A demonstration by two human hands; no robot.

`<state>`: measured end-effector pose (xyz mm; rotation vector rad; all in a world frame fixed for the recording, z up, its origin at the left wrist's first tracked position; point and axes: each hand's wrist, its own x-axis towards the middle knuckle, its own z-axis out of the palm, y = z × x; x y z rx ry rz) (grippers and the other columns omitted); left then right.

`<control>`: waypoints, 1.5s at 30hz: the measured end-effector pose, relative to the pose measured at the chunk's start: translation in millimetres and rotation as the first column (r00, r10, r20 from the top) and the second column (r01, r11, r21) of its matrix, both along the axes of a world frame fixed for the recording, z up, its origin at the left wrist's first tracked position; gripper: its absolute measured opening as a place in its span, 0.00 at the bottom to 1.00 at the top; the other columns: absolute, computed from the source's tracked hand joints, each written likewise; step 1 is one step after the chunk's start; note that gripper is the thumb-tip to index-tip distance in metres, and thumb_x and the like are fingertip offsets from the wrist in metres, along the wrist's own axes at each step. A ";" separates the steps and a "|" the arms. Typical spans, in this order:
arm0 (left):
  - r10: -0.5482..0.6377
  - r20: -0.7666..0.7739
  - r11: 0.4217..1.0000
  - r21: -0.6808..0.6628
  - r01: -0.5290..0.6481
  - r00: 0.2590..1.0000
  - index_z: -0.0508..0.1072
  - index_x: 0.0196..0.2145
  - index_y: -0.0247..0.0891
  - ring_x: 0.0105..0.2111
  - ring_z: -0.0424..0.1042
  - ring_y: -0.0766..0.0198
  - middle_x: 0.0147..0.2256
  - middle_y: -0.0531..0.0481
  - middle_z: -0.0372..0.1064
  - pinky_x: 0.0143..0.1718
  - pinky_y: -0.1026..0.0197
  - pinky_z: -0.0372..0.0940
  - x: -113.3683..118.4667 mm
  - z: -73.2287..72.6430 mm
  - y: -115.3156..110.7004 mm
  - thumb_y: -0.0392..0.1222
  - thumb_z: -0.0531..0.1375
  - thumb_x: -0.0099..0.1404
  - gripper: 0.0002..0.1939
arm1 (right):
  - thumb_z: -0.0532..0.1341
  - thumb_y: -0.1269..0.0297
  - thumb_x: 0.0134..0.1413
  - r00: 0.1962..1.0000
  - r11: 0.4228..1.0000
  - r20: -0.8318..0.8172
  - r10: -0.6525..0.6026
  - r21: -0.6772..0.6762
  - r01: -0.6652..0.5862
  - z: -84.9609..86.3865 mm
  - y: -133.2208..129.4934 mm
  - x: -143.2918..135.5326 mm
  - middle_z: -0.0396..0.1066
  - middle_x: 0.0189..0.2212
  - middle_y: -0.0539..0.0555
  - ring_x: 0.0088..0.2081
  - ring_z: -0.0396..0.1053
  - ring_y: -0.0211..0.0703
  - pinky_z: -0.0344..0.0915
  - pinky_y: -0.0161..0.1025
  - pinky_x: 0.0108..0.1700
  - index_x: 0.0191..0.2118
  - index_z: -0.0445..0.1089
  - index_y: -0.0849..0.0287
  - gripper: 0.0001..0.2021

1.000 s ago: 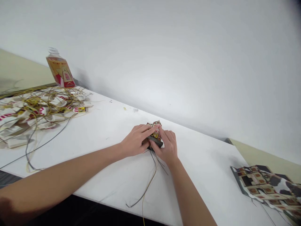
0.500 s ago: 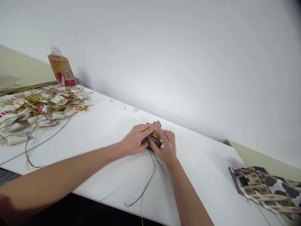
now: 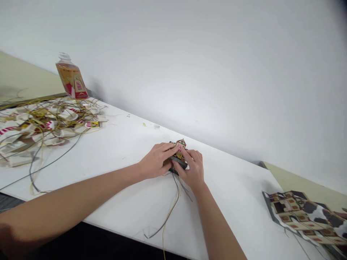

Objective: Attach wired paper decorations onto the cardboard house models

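Note:
A small decorated house model [image 3: 182, 143] with a dark base stands on the white table, partly hidden by my fingers. My left hand [image 3: 156, 160] grips its left side, with the index fingertip on the front. From the right, my right hand [image 3: 192, 167] holds it, thumb at the dark base and index finger on the front face. Both index fingertips meet near a small red-and-white striped part. Thin dark and yellowish wires [image 3: 173, 211] run from under the model toward the table's near edge.
At the left of the white table [image 3: 114, 207] lies a tangled pile of white wired parts [image 3: 67, 115], with a drink bottle [image 3: 72, 80] behind it. Several house models [image 3: 295, 213] stand together at the right. A white wall rises behind the table.
My index fingertips have moved slightly down the model's front, so more of its peaked top shows. Both hands keep their hold.

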<state>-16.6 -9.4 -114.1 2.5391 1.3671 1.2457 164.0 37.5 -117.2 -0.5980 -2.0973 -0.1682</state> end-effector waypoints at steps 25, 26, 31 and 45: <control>0.057 -0.006 0.996 -0.074 -0.058 0.998 0.59 0.57 0.40 0.54 0.64 0.53 0.54 0.44 0.65 0.54 0.46 0.61 3.6 5.7 -6.1 0.31 0.55 0.57 0.29 | 0.61 0.60 0.55 1.000 0.998 0.001 -0.005 -0.068 0.005 2.6 -3.2 -0.9 0.70 0.36 0.55 0.37 0.67 0.45 0.61 0.46 0.43 0.50 0.65 0.59 0.17; 0.059 -0.009 0.995 -0.085 -0.059 0.998 0.59 0.57 0.41 0.54 0.64 0.53 0.54 0.44 0.65 0.54 0.47 0.61 3.7 6.2 -6.3 0.31 0.55 0.57 0.29 | 0.61 0.60 0.55 1.000 0.997 0.003 -0.004 -0.071 0.004 2.5 -3.2 -0.8 0.70 0.36 0.55 0.37 0.67 0.45 0.61 0.46 0.43 0.50 0.65 0.58 0.17; 0.064 -0.013 0.990 -0.125 -0.065 0.998 0.60 0.55 0.41 0.53 0.64 0.55 0.52 0.45 0.66 0.54 0.48 0.60 3.3 6.9 -6.0 0.29 0.53 0.57 0.27 | 0.60 0.60 0.56 1.000 0.997 0.010 0.003 -0.082 -0.002 2.1 -3.1 -0.2 0.70 0.36 0.55 0.38 0.67 0.45 0.61 0.47 0.44 0.48 0.66 0.58 0.15; 0.164 -0.160 0.980 0.137 -0.142 0.974 0.69 0.39 0.39 0.47 0.67 0.58 0.45 0.48 0.70 0.47 0.52 0.61 -2.5 6.1 -3.2 0.29 0.52 0.62 0.10 | 0.61 0.62 0.55 1.000 0.997 -0.009 0.008 -0.073 -0.008 4.8 -4.5 -1.3 0.70 0.35 0.55 0.37 0.67 0.44 0.62 0.45 0.43 0.48 0.66 0.57 0.14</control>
